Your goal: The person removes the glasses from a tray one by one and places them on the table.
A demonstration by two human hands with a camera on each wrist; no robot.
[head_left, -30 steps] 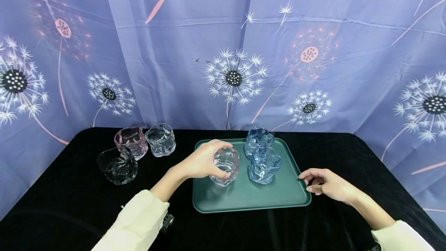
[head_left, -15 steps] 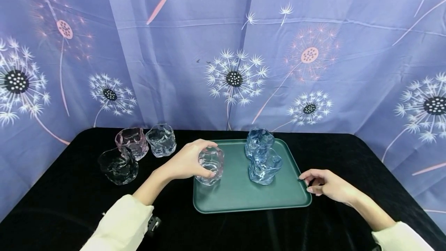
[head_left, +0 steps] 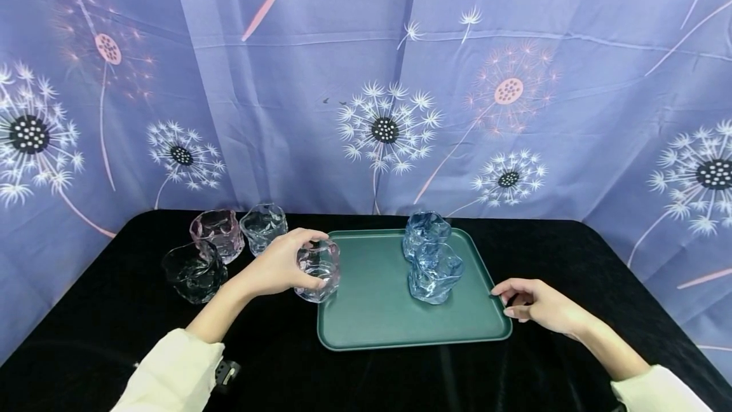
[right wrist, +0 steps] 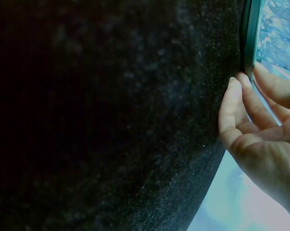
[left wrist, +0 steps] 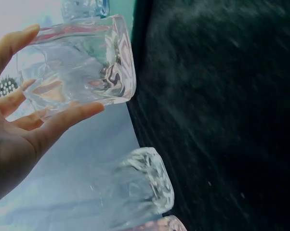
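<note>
My left hand [head_left: 281, 264] grips a clear, pink-tinted glass tumbler [head_left: 327, 266], thumb on the near side and fingers on the far side. In the head view the tumbler overlaps the left rim of a green tray [head_left: 377, 326]. The left wrist view shows the thumb and fingers spread around the tumbler's wall [left wrist: 77, 62], its base standing off the black cloth. Over at the tray's right side, my right hand [head_left: 540, 302] pinches the rim with thumb and fingers. Two blue glass tumblers, a front one [head_left: 434, 275] and a back one [head_left: 424, 231], stand on the tray's right half.
Left of the tray, on the black tablecloth [head_left: 274, 361], stand a pink tumbler [head_left: 220, 234], a clear one [head_left: 263, 227] partly behind my left hand, and a dark grey one [head_left: 194, 272]. A blue dandelion-print curtain [head_left: 286, 113] hangs behind the table.
My left hand has carried the pink-tinted tumbler leftward, from over the tray to its left rim. The right hand and the tray have stayed put.
</note>
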